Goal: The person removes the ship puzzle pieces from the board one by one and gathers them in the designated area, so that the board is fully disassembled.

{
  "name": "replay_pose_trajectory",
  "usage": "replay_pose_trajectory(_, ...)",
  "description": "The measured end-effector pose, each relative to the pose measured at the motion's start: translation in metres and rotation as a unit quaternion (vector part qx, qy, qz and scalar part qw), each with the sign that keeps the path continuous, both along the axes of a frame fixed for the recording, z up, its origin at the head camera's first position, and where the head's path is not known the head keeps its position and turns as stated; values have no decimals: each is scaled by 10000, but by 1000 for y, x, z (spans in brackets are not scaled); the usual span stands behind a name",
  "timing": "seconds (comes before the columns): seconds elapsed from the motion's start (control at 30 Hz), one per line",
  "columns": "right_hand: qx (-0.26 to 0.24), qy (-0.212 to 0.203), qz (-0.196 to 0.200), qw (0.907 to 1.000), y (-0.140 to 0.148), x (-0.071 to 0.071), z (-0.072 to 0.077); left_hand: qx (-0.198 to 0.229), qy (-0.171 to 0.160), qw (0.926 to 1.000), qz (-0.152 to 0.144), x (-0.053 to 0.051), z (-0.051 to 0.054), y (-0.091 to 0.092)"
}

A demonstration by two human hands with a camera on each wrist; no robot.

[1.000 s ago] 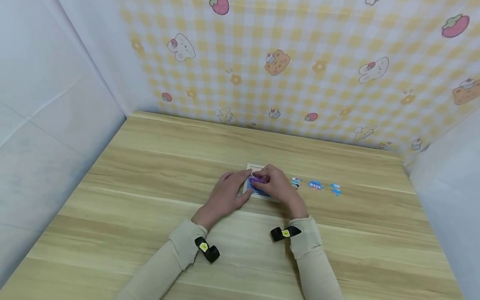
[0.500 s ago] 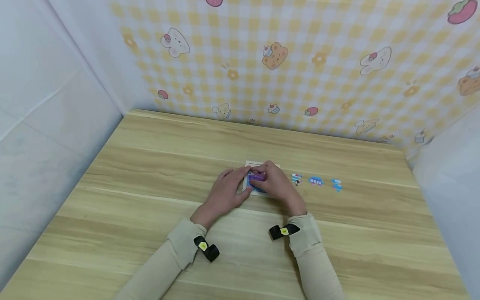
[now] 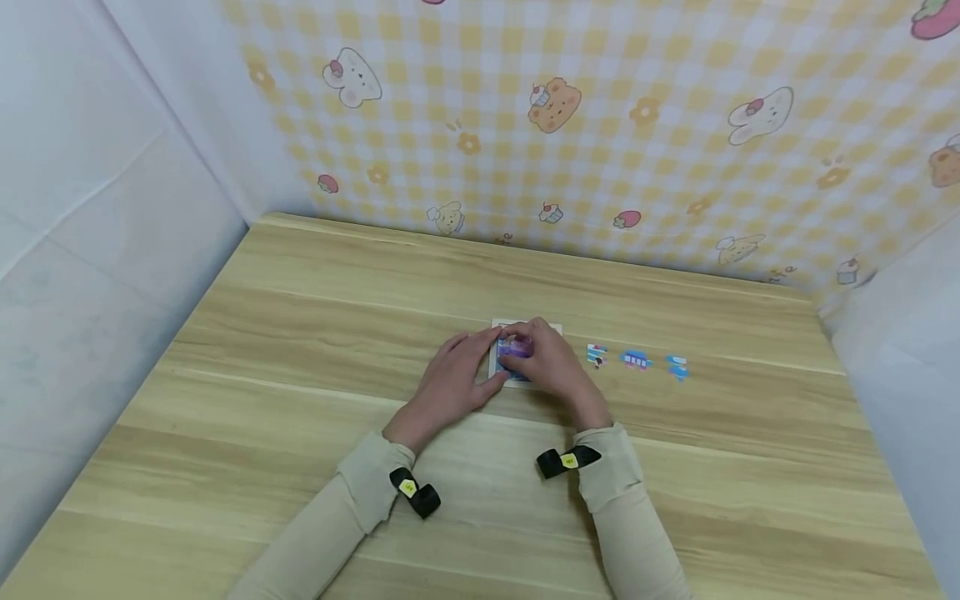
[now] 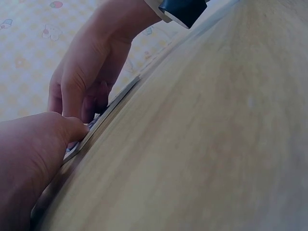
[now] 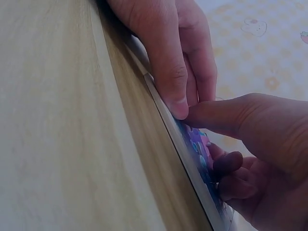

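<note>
Puzzle board (image 3: 506,322), one, pale-rimmed, lying flat on the wooden table (image 3: 300,333). Left hand (image 3: 442,383): fingers loosely extended, thumb and fingertips at the board's left side, nothing gripped. Right hand (image 3: 557,363): fingers bent over the purple picture area (image 3: 517,346); whether a piece is pinched, cannot tell. Loose pieces (image 3: 636,359), three, in a row to the right. Handling, advised: brace the rim, align outlines, press evenly from above so neighbouring parts stay seated

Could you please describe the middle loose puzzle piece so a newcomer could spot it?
On the wooden table, three loose pieces lie right of the right hand. The middle piece is blue, and only it has white squares lined across its centre.
</note>
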State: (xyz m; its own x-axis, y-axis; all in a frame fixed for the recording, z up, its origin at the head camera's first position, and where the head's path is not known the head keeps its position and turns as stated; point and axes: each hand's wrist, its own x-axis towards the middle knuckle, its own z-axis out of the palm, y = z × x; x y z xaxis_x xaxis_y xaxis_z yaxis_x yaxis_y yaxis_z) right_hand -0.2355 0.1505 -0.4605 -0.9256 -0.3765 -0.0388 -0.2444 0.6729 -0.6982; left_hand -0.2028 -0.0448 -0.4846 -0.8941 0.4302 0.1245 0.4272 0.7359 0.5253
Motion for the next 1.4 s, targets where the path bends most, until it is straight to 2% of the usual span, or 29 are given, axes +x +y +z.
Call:
replay_pose_trajectory(0.17,-263,-84,-57,9996,0,-1,1,0,-13,10000,25,0,1,0)
replay_pose_trajectory(0.4,-609,22,58,9981,4,-1,5,28,37,10000,11,0,3,0)
replay_pose_trajectory(0.7,-721,-191,229,9969,11,-4,9,75,65,9999,-44,-1,10,0)
replay_pose_trajectory(0.9,-737,-106,357,9966,12,-5,11,74,89,9999,-19,-1,13,0)
replay_pose_trajectory(1.03,-919,-54,386,9950,12,-5,12,74,74,9999,15,0,14,0)
replay_pose_trajectory(1.13,-1203,-74,176,9926,13,-5,13,97,38,9999,62,1,14,1)
replay_pose_trajectory(1.23,-1506,-107,-254,9882,16,0,16,85,-33,9999,85,2,13,2)
replay_pose_trajectory(1.4,-1819,-233,-907,9788,37,18,21,-46,-161,9998,53,3,10,0)
